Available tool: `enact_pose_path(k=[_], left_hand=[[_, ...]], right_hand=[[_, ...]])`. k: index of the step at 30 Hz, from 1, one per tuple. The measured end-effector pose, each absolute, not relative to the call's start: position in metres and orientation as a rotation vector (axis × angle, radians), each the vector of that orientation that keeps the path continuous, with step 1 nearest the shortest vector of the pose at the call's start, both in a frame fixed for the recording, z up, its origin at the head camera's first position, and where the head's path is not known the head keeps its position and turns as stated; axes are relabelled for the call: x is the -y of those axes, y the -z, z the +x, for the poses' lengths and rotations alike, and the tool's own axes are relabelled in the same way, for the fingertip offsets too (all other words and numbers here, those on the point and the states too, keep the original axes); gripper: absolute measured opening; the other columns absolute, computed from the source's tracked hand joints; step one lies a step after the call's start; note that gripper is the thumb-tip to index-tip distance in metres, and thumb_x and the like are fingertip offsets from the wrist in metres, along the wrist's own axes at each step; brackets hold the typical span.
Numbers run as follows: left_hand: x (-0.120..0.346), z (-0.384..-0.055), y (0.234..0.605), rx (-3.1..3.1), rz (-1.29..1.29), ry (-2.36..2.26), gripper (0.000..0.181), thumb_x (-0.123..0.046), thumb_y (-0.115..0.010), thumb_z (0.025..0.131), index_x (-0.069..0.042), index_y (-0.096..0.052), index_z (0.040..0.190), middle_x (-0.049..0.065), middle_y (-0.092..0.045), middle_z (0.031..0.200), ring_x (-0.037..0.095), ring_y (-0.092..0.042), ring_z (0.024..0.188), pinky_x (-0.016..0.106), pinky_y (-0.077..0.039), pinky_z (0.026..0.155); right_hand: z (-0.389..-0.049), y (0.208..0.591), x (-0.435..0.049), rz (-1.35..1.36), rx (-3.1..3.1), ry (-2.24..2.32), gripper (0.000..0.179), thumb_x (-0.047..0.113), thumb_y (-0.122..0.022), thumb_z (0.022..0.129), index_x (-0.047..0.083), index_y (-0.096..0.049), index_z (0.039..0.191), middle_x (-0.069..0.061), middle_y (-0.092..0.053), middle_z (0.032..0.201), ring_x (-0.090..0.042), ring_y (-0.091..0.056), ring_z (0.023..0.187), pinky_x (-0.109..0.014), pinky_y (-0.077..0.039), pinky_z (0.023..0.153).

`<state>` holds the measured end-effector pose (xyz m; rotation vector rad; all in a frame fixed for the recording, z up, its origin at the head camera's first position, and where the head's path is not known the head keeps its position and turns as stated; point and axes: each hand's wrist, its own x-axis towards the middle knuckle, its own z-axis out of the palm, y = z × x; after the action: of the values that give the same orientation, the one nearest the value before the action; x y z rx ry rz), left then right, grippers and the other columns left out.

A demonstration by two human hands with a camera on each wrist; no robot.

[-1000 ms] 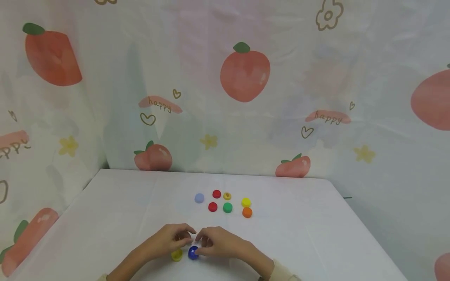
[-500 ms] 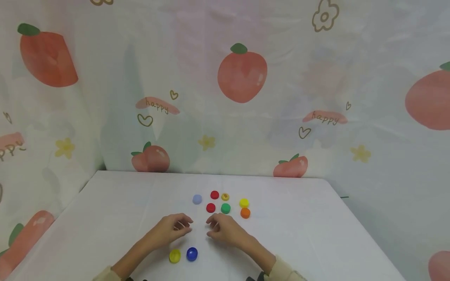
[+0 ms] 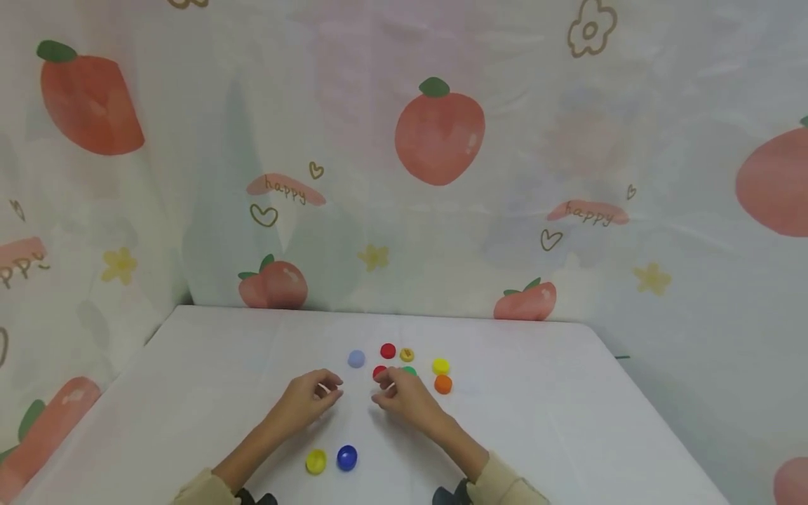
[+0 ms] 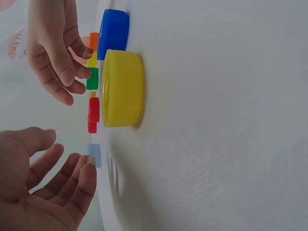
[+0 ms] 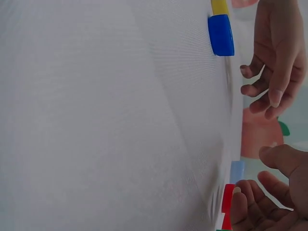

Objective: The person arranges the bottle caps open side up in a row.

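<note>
My left hand [image 3: 308, 398] is held over the white table with its fingers loosely bent and nothing in them. Facing it, my right hand [image 3: 409, 401] also holds nothing; in the head view it partly covers a red cap [image 3: 379, 372] and the green cap [image 3: 410, 370]. Nearer to me, a yellow bottle cap [image 3: 316, 461] and a dark blue bottle cap [image 3: 347, 458] lie side by side with a small gap. In the left wrist view the yellow cap [image 4: 124, 88] stands large, clear of both hands.
Farther back lie a light blue cap [image 3: 356, 359], another red cap [image 3: 388, 351], a gold cap with a mark [image 3: 407, 355], a bright yellow cap [image 3: 440, 366] and an orange cap [image 3: 443, 384]. A fruit-printed curtain [image 3: 353, 126] surrounds the table [image 3: 536, 421].
My right hand has left the dark blue cap. Both hands have moved forward from the two near caps and spread a little apart. The caps stay about where they were.
</note>
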<state>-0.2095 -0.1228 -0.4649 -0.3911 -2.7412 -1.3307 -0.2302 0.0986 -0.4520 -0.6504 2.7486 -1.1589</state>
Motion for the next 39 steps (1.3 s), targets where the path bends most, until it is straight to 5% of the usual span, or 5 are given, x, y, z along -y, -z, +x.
enact_pose_path(k=[23, 39], left_hand=[[0.115, -0.233, 0.451, 2.695, -0.267, 1.295, 0.025, -0.014, -0.071, 0.085, -0.005, -0.063, 0.107, 0.005, -0.063, 0.094, 0.016, -0.059, 0.080, 0.027, -0.053, 0.068], [0.112, -0.253, 0.454, 2.760, -0.255, 1.284, 0.031, -0.014, -0.073, 0.083, -0.003, -0.063, 0.111, 0.009, -0.065, 0.096, 0.021, -0.061, 0.083, 0.033, -0.053, 0.071]], right_hand=[[-0.250, 0.440, -0.078, -0.700, -2.893, 1.058, 0.034, 0.019, -0.072, 0.085, 0.006, -0.061, 0.114, -0.006, -0.060, 0.095, -0.013, -0.054, 0.079, -0.020, -0.050, 0.070], [-0.268, 0.444, -0.074, -0.639, -2.954, 1.011, 0.032, 0.014, -0.071, 0.085, 0.000, -0.061, 0.112, -0.013, -0.058, 0.103, -0.019, -0.056, 0.083, -0.029, -0.052, 0.077]])
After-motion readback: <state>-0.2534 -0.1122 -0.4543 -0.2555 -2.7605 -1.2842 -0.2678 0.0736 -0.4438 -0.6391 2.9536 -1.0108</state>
